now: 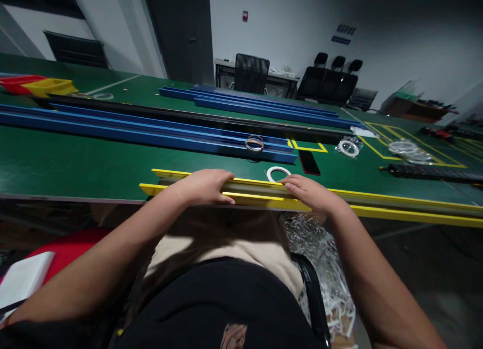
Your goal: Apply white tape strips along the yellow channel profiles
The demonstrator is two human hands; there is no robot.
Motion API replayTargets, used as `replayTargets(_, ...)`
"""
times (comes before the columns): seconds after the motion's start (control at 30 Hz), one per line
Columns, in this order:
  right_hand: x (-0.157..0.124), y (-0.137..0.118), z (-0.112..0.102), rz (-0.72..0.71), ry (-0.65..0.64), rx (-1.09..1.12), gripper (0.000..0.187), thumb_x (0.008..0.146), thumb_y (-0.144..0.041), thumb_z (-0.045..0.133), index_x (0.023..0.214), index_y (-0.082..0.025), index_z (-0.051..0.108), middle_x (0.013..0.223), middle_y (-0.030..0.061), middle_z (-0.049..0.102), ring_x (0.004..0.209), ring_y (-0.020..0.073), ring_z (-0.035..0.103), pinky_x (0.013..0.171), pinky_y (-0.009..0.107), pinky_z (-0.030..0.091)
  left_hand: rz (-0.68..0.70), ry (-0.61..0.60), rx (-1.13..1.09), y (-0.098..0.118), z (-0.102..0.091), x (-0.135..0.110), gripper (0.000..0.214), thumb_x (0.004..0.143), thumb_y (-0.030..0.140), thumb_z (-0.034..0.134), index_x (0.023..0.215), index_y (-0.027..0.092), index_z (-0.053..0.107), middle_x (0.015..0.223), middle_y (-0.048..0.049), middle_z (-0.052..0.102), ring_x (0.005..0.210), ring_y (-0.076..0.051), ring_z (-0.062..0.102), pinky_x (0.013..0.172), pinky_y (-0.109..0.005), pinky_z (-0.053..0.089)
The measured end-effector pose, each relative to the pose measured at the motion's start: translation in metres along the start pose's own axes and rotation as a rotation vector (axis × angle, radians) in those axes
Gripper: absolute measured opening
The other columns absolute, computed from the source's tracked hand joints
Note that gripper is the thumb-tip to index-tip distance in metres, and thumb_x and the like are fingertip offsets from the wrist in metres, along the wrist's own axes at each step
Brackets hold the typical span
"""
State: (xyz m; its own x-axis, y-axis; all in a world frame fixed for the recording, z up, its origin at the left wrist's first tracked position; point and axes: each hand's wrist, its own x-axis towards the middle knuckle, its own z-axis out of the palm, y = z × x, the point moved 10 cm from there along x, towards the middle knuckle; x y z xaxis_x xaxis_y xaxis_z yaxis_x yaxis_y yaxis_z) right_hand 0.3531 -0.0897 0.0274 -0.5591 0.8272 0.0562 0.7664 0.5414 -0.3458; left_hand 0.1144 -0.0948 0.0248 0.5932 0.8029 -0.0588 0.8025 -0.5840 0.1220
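Observation:
A long yellow channel profile (pixel 396 200) lies along the table's near edge, its grooved inside facing up. My left hand (pixel 207 185) lies across it near its left end, fingers over the far flange and thumb at the near one. Farther right, my right hand (pixel 307 192) grips the same profile, fingertips on the far flange; part of its grip is hidden. Just behind the profile, close to the right fingertips, is a white tape roll (pixel 278 168). A phone (pixel 309 162) with a red edge rests beyond the right hand.
Blue profiles (pixel 151 135) and a long black profile (pixel 211 118) lie across the green table (pixel 75 162). A brown tape roll (pixel 254 144) sits on the blue ones. Bagged rolls (pixel 409 151) and a black strip (pixel 433 172) are right; red (pixel 22 84) and yellow bins (pixel 51 87) are left.

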Motion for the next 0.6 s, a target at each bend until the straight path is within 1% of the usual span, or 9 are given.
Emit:
replayTargets(0.07, 0.022, -0.008, 0.008, -0.012, -0.065, 0.009, 0.056, 0.105, -0.055, 0.030, 0.113, -0.022, 0.075, 0.121, 0.0100, 0.070, 0.109, 0.0227, 0.064, 0.097, 0.037, 0.048, -0.025, 0.044, 0.057, -0.002, 0.001, -0.005, 0.080, 0.082, 0.077, 0.057, 0.140, 0.022, 0.055, 0.126, -0.0126, 0.069, 0.110, -0.031, 0.066, 0.090, -0.037, 0.046)
replayTargets(0.17, 0.048, -0.007, 0.019, 0.078, -0.165, -0.039, 0.066, 0.102, -0.064, 0.028, 0.092, -0.020, 0.077, 0.108, 0.0118, 0.072, 0.091, 0.0224, 0.066, 0.087, 0.035, 0.049, -0.058, 0.101, 0.115, -0.004, 0.002, -0.009, 0.080, 0.083, 0.079, 0.053, 0.137, 0.020, 0.056, 0.121, -0.0136, 0.070, 0.110, -0.033, 0.066, 0.092, -0.039, 0.045)
replayTargets(0.23, 0.058, -0.003, 0.022, 0.147, -0.205, -0.064, 0.067, 0.101, -0.066, 0.028, 0.092, -0.021, 0.077, 0.104, 0.0111, 0.074, 0.085, 0.0221, 0.066, 0.081, 0.033, 0.048, -0.072, 0.124, 0.136, -0.003, 0.002, -0.011, 0.079, 0.082, 0.080, 0.052, 0.132, 0.020, 0.059, 0.118, -0.0135, 0.071, 0.108, -0.033, 0.066, 0.091, -0.040, 0.045)
replayTargets(0.3, 0.062, 0.001, 0.022, 0.210, -0.190, -0.119, 0.063, 0.100, -0.065, 0.030, 0.091, -0.022, 0.076, 0.100, 0.0106, 0.075, 0.084, 0.0230, 0.066, 0.077, 0.031, 0.045, -0.087, 0.136, 0.146, -0.004, 0.001, -0.013, 0.077, 0.082, 0.081, 0.052, 0.127, 0.020, 0.061, 0.115, -0.0129, 0.071, 0.105, -0.033, 0.067, 0.089, -0.039, 0.046)
replayTargets(0.4, 0.063, 0.008, 0.017, 0.277, -0.080, -0.192, 0.058, 0.100, -0.060, 0.035, 0.083, -0.022, 0.074, 0.089, 0.0104, 0.075, 0.079, 0.0230, 0.065, 0.072, 0.031, 0.042, -0.097, 0.121, 0.132, -0.006, 0.000, -0.014, 0.074, 0.082, 0.081, 0.051, 0.125, 0.021, 0.061, 0.115, -0.0121, 0.072, 0.104, -0.032, 0.067, 0.087, -0.039, 0.046)
replayTargets(0.47, 0.062, 0.012, 0.009, 0.280, 0.034, -0.162, 0.047, 0.098, -0.057, 0.045, 0.083, -0.022, 0.073, 0.086, 0.0082, 0.073, 0.077, 0.0211, 0.063, 0.071, 0.030, 0.041, -0.088, 0.108, 0.118, -0.007, 0.001, -0.013, 0.074, 0.082, 0.082, 0.050, 0.125, 0.022, 0.061, 0.116, -0.0120, 0.072, 0.104, -0.032, 0.068, 0.086, -0.039, 0.046)
replayTargets(0.53, 0.057, 0.012, -0.006, 0.250, 0.202, -0.108, 0.031, 0.092, -0.048, 0.058, 0.093, -0.021, 0.073, 0.089, 0.0068, 0.071, 0.079, 0.0201, 0.061, 0.072, 0.029, 0.043, -0.086, 0.106, 0.113, -0.008, 0.000, -0.012, 0.075, 0.082, 0.082, 0.049, 0.125, 0.022, 0.061, 0.116, -0.0123, 0.072, 0.104, -0.033, 0.068, 0.086, -0.039, 0.046)
replayTargets(0.57, 0.051, 0.010, -0.016, 0.220, 0.294, -0.091, 0.026, 0.090, -0.042, 0.061, 0.100, -0.021, 0.072, 0.092, 0.0070, 0.069, 0.081, 0.0201, 0.060, 0.074, 0.029, 0.044, -0.089, 0.105, 0.112, -0.008, 0.000, -0.011, 0.075, 0.082, 0.082, 0.049, 0.126, 0.022, 0.061, 0.116, -0.0124, 0.072, 0.104, -0.033, 0.068, 0.086, -0.039, 0.046)
replayTargets(0.6, 0.044, 0.007, -0.025, 0.183, 0.377, -0.085, 0.026, 0.089, -0.036, 0.062, 0.108, -0.020, 0.072, 0.095, 0.0077, 0.067, 0.083, 0.0201, 0.060, 0.076, 0.030, 0.045, -0.096, 0.105, 0.111, -0.009, 0.000, -0.011, 0.076, 0.082, 0.082, 0.050, 0.126, 0.022, 0.061, 0.116, -0.0124, 0.072, 0.104, -0.033, 0.068, 0.086, -0.039, 0.046)
